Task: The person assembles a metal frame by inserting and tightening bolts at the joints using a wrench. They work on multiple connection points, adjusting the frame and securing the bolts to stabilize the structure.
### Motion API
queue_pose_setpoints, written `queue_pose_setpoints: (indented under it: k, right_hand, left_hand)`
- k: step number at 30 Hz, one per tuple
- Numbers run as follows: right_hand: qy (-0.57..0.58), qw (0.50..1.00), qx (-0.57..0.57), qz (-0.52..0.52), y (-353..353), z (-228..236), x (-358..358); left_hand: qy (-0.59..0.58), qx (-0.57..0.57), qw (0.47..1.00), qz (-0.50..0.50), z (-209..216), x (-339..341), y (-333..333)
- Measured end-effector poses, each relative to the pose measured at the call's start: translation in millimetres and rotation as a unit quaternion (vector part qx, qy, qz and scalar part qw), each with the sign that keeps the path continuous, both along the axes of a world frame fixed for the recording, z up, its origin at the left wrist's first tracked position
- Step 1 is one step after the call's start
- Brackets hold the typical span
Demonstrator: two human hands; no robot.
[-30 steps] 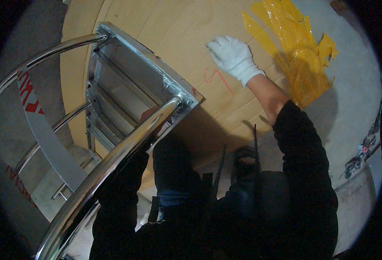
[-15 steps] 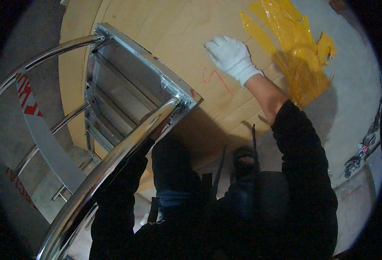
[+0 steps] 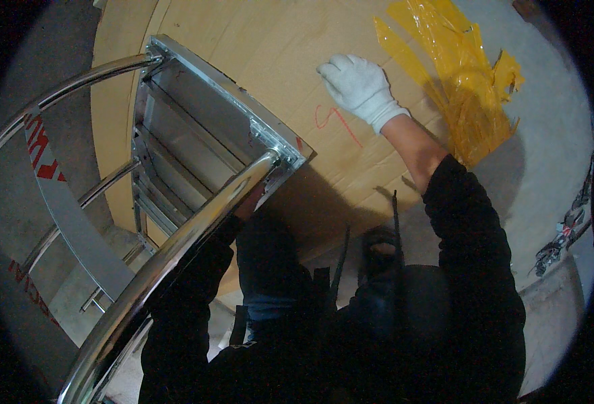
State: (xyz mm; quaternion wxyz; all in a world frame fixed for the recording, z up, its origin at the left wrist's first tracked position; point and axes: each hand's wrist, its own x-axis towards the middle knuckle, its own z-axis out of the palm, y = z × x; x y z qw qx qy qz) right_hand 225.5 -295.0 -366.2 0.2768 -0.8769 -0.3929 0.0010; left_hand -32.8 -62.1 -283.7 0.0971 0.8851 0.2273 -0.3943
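Note:
My right hand [image 3: 359,86], in a white knit glove, lies on a large brown cardboard sheet [image 3: 270,47] beside a red hand-drawn mark. Its fingers are curled together; whatever they might hold is hidden. At the left stands a grey metal frame [image 3: 229,97] with several crossbars. Curved polished metal tubes run out from it, the thickest tube [image 3: 196,236] passing across my left forearm. My left hand [image 3: 251,200] is mostly behind this tube, close to the frame's near corner; only a bit of it shows, and its fingers cannot be seen.
Crumpled yellow tape [image 3: 472,101] lies over the cardboard's right edge and the grey floor [image 3: 546,135]. A grey strip with red print [image 3: 74,215] hangs along the tubes. Crumpled dark and clear plastic [image 3: 563,236] lies far right. My shoe [image 3: 380,246] shows below the cardboard.
My left forearm has shifted very slightly by the thick tube. My right hand and the metal frame stay where they were.

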Motion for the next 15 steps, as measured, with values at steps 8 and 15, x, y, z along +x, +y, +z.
queue_pose_setpoints:
  k: [8, 15]
  right_hand:
    - [-0.018, 0.999, 0.043, -0.012, -0.4, 0.3, 0.6]
    - [0.006, 1.0, 0.004, -0.003, -0.9, -0.8, -0.6]
  left_hand:
    - [0.01, 0.002, 1.0, -0.017, -4.1, 10.3, -4.5]
    - [0.023, 0.006, 0.999, -0.026, -3.3, 12.1, -6.6]
